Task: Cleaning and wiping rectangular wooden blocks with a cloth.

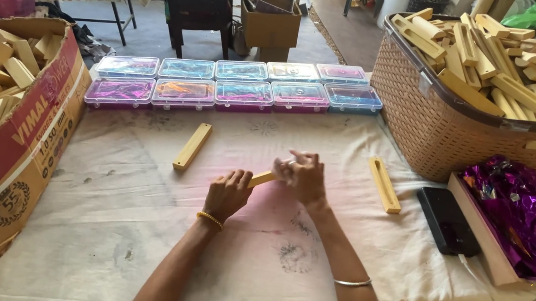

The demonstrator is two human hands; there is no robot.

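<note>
My left hand (229, 193) and my right hand (300, 175) both grip one narrow yellow wooden stick (262, 179) just above the white cloth-covered table (125, 221). Only a short stretch of it shows between the hands. A second wooden stick (192, 146) lies flat on the cloth to the left. A third, grooved stick (384, 184) lies to the right of my right hand. Both hands have their fingers closed around the held stick.
A cardboard box (7, 150) full of wooden sticks stands at the left, a woven basket (447, 122) heaped with them at the right. Several clear plastic boxes (235, 87) of coloured foil line the far edge. A black phone (446, 220) and a tray of purple foil (527, 208) lie at right.
</note>
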